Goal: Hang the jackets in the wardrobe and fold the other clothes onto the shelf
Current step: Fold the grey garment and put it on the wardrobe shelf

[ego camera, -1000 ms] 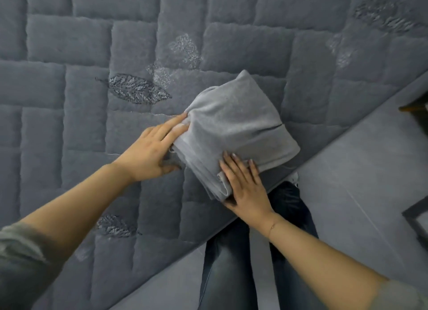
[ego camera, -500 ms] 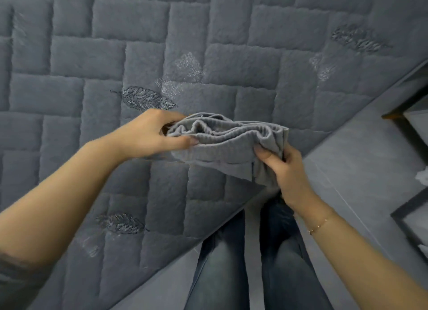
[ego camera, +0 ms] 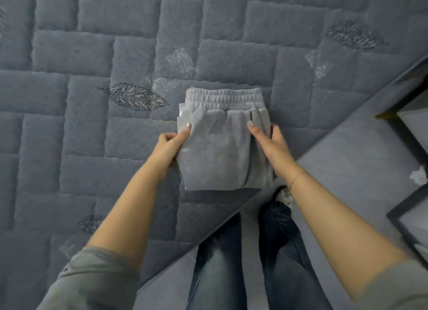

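Sweatpants: we hold folded grey sweatpants (ego camera: 220, 145) over the near edge of the bed, elastic waistband at 12 o'clock, folded end at 6 o'clock.
Left hand: our left hand (ego camera: 172, 145) grips the bundle's 9 o'clock edge, thumb on top, fingers curled round the fabric.
Right hand: our right hand (ego camera: 269, 143) grips the 3 o'clock edge the same way, fingers wrapped round the layers; a thin bracelet (ego camera: 297, 178) sits at the wrist.
Bed: a grey quilted bedspread (ego camera: 115, 54) with stitched leaf motifs fills the view from 9 to 1 o'clock.
Floor: grey floor (ego camera: 352, 161) at 3 o'clock; our jeans (ego camera: 234, 263) at 6 o'clock.
Containers: we cannot tell what the dark-framed furniture (ego camera: 403, 219) at 4 o'clock holds.
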Motion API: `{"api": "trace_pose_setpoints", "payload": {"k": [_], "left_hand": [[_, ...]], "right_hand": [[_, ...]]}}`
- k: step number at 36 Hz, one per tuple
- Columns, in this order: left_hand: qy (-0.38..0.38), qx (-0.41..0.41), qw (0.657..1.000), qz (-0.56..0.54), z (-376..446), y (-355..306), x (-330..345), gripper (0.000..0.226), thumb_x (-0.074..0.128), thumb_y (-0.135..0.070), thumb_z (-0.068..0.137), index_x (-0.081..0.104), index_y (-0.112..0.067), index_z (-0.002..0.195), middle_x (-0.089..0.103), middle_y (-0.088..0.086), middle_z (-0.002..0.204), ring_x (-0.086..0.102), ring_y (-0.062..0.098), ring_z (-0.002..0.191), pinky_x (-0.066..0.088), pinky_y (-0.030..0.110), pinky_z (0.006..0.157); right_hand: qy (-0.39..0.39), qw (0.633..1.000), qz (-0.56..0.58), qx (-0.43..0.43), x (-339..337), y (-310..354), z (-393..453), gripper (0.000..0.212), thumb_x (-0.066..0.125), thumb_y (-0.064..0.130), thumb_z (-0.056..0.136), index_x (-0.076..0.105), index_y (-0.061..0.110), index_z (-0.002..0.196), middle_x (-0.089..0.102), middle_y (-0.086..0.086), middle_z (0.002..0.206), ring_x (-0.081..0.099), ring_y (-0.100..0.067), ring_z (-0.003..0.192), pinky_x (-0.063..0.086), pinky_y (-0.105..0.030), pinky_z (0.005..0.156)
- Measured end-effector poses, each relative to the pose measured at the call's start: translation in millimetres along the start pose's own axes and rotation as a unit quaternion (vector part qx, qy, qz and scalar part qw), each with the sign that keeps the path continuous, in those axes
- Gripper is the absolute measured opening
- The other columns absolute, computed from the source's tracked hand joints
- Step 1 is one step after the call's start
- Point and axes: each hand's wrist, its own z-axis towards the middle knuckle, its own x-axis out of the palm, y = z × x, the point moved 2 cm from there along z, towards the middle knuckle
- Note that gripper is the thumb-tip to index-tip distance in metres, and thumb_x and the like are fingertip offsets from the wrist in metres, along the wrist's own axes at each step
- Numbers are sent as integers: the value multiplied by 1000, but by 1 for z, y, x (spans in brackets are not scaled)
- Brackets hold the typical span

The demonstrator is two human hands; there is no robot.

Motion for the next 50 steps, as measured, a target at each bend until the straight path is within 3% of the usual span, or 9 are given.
{"api": "trace_pose_setpoints", "payload": {"k": [2, 4, 9, 15, 22, 34, 39, 42, 50], "left_hand": [[75, 26, 996, -47, -8, 13, 8, 81, 66, -76, 67, 61, -17, 122, 71, 3, 111, 69, 17, 95, 53, 35, 86], [110, 66, 987, -97, -17, 15, 17, 52, 68, -60, 79, 67, -25, 118, 71, 1, 117, 68, 16, 106, 57, 32, 85], [45, 34, 990, -131, -43, -8, 33, 40, 74, -44, 81, 67, -15, 108, 76, 2, 98, 73, 18, 88, 58, 27, 61], [167, 5, 982, -90, -116, -63, 83, 44, 73, -50, 79, 73, -19, 110, 72, 7, 112, 70, 26, 101, 59, 38, 73], [353, 53, 934, -7, -251, -137, 209, 38, 71, -35, 84, 68, -17, 118, 69, 11, 119, 68, 28, 106, 59, 35, 73], [565, 154, 784, 206, -513, -144, 479, 59, 75, -25, 77, 55, -19, 133, 66, 11, 124, 65, 32, 112, 56, 47, 86], [629, 138, 720, 256, -615, -101, 565, 64, 75, -24, 74, 55, -12, 133, 68, 14, 120, 66, 32, 108, 57, 39, 77], [671, 131, 669, 291, -688, -60, 618, 66, 75, -25, 73, 54, -14, 134, 67, 13, 122, 66, 32, 109, 58, 40, 77], [745, 94, 557, 355, -841, 33, 711, 67, 79, -27, 68, 58, -13, 130, 71, 11, 114, 70, 29, 100, 58, 34, 66]], "right_hand": [[6, 1000, -3, -10, 4, -10, -4, 69, 74, 66, 68, 42, 37, 121, 54, 27, 108, 52, 12, 94, 42, -11, 71], [6, 1000, 28, -5, 5, -18, -7, 58, 75, 49, 78, 42, 34, 123, 56, 22, 107, 55, 7, 95, 45, -12, 72], [13, 993, 115, 5, -16, -12, -28, 26, 73, 35, 84, 60, 32, 107, 70, 12, 101, 68, -2, 88, 53, -14, 69], [-1, 971, 240, -5, -91, 16, -111, 45, 73, 38, 83, 62, 25, 124, 72, 3, 112, 69, -12, 100, 56, -21, 75], [-90, 913, 393, -66, -228, 34, -249, 52, 76, 39, 72, 67, 19, 120, 72, -7, 114, 69, -23, 102, 57, -31, 78], [-282, 754, 535, -256, -444, -20, -518, 35, 70, 28, 79, 74, 14, 111, 69, -12, 119, 67, -25, 109, 57, -30, 78], [-427, 706, 509, -244, -502, -64, -617, 58, 80, 25, 70, 63, 11, 124, 72, -8, 113, 70, -24, 101, 58, -28, 71], [-535, 630, 512, -234, -530, -100, -688, 65, 86, 27, 62, 60, 25, 121, 74, 3, 106, 72, -17, 92, 58, -27, 64], [-654, 493, 511, -261, -584, -171, -836, 80, 86, 40, 57, 55, 37, 131, 68, 5, 122, 69, -20, 105, 55, -39, 82]]}}
